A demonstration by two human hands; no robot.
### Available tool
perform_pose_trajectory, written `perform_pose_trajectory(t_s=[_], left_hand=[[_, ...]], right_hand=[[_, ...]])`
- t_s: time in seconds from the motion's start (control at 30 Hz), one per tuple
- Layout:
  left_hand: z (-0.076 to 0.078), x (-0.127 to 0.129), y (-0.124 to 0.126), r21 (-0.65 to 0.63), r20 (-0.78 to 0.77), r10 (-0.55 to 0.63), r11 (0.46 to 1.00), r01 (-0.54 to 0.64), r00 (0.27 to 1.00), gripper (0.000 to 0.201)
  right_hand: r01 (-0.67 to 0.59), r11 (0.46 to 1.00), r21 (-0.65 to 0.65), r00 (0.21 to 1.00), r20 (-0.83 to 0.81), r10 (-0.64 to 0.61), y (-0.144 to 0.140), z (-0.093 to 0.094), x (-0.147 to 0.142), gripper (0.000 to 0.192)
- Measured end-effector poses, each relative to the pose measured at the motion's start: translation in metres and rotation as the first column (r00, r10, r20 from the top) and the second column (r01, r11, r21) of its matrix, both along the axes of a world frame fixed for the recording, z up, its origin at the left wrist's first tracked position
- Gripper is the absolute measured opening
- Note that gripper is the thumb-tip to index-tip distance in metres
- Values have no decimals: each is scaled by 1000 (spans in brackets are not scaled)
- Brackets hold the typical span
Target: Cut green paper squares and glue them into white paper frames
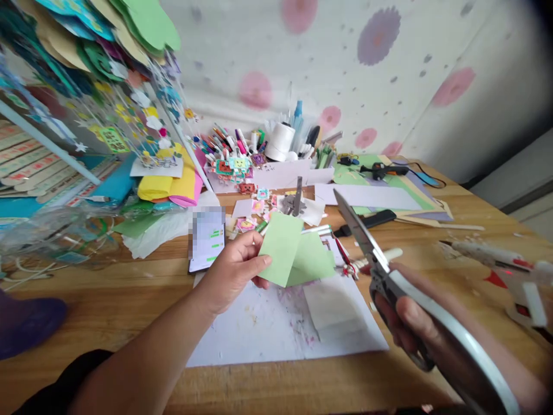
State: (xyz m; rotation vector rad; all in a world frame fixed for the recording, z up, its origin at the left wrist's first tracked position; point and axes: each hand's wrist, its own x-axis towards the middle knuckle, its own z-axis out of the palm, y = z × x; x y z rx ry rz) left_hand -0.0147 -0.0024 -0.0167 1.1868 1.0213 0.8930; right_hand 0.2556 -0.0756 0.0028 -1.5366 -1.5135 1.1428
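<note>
My left hand (242, 265) pinches a light green sheet of paper (283, 248) between thumb and fingers, held above a white sheet (254, 340) on the table. Behind it, to the right, is a second green paper piece (313, 259); whether the two touch is unclear. My right hand (410, 323) grips a pair of scissors (389, 279) with pale handles, its metal blades pointing up and to the left, apart from the paper. The blades look closed or nearly so. A folded white paper (334, 308) lies on the white sheet, below the green pieces.
A phone (207, 239) stands left of my left hand. Pens (224, 141) and a white roll (280, 141) crowd the back. At right is a white glue gun (496, 256); a black glue gun (384, 170) lies farther back. Paper hangings (147, 115) dangle at upper left.
</note>
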Motion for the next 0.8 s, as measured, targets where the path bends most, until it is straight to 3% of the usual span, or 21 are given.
perform_pose_trajectory(t_s=[0.13, 0.3, 0.43, 0.57, 0.8], left_hand=[[-3, 20, -13, -16, -153, -199, 980, 199, 968, 25], [-5, 44, -21, -123, -383, -368, 929, 348, 847, 33], [-6, 51, -17, -110, -505, -391, 913, 392, 769, 30], [-10, 50, -13, -160, -511, -410, 909, 385, 756, 28], [-16, 43, -10, -146, -489, -355, 934, 326, 797, 32]], right_hand=[[-8, 997, -78, 999, 38, 11, -1, 6, 20, 45], [25, 985, -172, 996, 93, -9, -7, 6, 32, 41], [-26, 979, -203, 994, 94, 46, -11, 6, 36, 37], [-43, 976, -213, 986, 149, 76, -15, 6, 46, 40], [115, 989, -96, 985, 140, -101, -27, 0, 50, 43]])
